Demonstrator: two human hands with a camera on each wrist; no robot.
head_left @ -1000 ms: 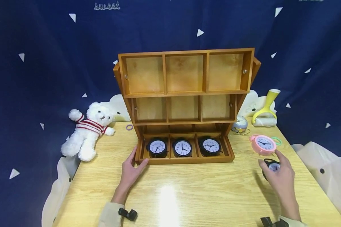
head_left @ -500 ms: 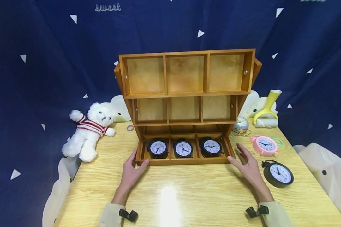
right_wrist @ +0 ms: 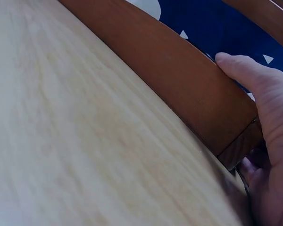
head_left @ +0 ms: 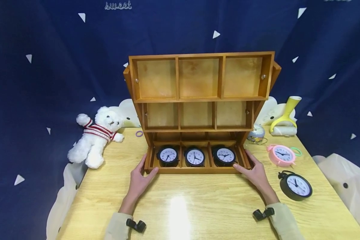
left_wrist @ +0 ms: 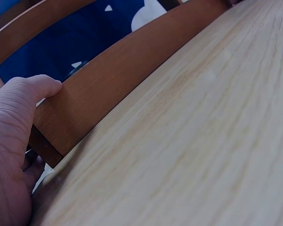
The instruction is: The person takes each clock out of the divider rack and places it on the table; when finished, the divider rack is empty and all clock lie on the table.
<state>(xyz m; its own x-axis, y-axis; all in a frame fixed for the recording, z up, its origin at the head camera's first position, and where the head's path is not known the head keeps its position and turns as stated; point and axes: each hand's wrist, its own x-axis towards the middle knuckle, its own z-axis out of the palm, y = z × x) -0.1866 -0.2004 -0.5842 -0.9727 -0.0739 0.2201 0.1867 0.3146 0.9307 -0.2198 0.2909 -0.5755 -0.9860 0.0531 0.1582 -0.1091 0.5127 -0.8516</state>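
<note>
A brown wooden tiered storage box stands unfolded on the table, its upper trays raised above the bottom one. In its bottom tray lie three black alarm clocks: a left clock, a middle clock and a right clock. My left hand grips the front left corner, thumb on the front edge and fingers along the side. At the front right corner my right hand holds the box likewise. Both wrist views show a thumb over the front board; the other fingers are mostly hidden.
To the right lie another black alarm clock, a pink alarm clock and a green ring. Behind them are a yellow lint roller and a bluish clock. A white teddy bear and purple ring are at left.
My right hand has let go of the black alarm clock at the right and moved left to the box's front right corner. My left hand stays at the left corner.
</note>
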